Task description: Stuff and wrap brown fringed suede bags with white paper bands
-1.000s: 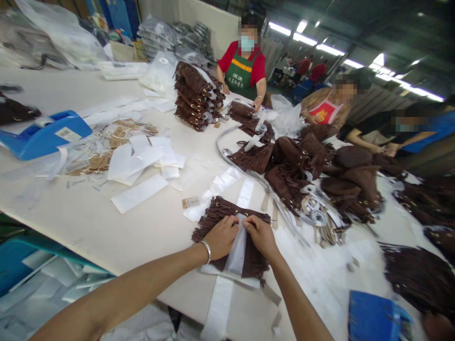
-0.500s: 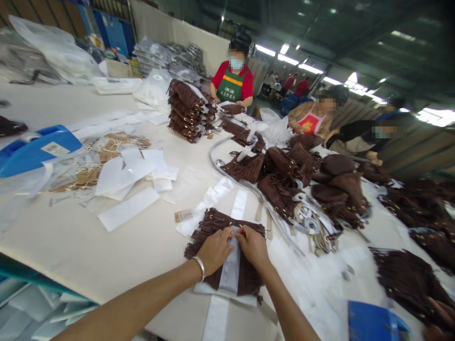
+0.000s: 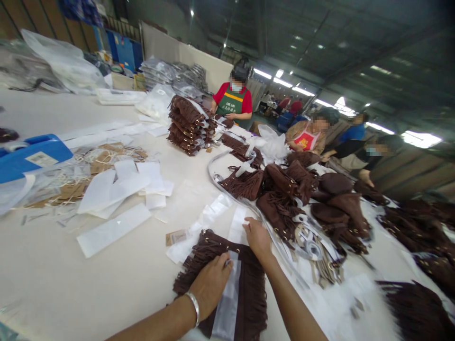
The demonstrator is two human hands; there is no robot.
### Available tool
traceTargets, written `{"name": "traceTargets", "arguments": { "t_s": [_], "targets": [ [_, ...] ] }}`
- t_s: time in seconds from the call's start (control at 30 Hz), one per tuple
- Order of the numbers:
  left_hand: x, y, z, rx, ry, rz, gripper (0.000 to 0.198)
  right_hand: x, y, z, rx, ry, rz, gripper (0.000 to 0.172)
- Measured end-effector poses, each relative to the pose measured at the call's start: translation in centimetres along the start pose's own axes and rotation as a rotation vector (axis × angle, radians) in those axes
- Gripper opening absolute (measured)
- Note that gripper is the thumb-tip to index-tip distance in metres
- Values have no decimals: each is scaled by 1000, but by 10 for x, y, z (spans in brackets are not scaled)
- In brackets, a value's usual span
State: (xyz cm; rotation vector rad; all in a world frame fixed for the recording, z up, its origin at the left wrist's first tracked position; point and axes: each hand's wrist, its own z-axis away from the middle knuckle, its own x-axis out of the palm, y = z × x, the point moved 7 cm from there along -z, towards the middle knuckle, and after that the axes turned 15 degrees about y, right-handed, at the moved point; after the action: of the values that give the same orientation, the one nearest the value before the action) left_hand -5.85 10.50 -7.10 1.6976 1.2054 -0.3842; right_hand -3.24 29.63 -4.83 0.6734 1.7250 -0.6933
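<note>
A dark brown fringed bag (image 3: 253,289) with gold eyelets lies flat on the table before me. Down its middle runs a greyish see-through plastic strip (image 3: 229,296). My left hand (image 3: 211,282), a silver bangle at its wrist, has its fingers curled on the upper end of that strip, pressing it to the bag. Just beyond the bag's top edge, my right hand (image 3: 259,239) reaches forward with thumb and forefinger a little apart, at the right edge of a white strip (image 3: 237,223) that lies on the table.
Left are white sheets (image 3: 113,229), tangled tags (image 3: 103,158) and a blue plastic holder (image 3: 39,156). Brown bags (image 3: 280,213) and strap coils (image 3: 309,237) crowd the right. A stack of bags (image 3: 188,125) stands farther back. Co-workers (image 3: 232,102) work across the table.
My right hand has left the plastic strip and moved forward to the white strip beyond the bag. My left hand stays on the plastic strip. The view has shifted slightly.
</note>
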Motion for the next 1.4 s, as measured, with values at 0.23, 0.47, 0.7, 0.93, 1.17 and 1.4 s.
{"name": "traceTargets", "arguments": {
  "t_s": [0.23,0.47,0.7,0.93,1.17,1.4],
  "targets": [
    [1,-2,2,-7,17,-33,42,27,-22,4,-382,127,259,38],
    [2,-4,3,-31,-24,0,45,17,-5,-7,-160,205,-25,11],
    [-1,-3,2,-42,-14,17,47,31,14,-31,-25,83,-80,22],
    [3,-5,5,-34,-23,-4,49,26,-9,-18,-159,118,-42,14],
    [1,-5,4,-48,-19,7,50,19,7,-20,127,199,-468,17],
    [-1,-6,3,-61,1,26,46,35,16,-38,250,69,-685,42]
  ]
}}
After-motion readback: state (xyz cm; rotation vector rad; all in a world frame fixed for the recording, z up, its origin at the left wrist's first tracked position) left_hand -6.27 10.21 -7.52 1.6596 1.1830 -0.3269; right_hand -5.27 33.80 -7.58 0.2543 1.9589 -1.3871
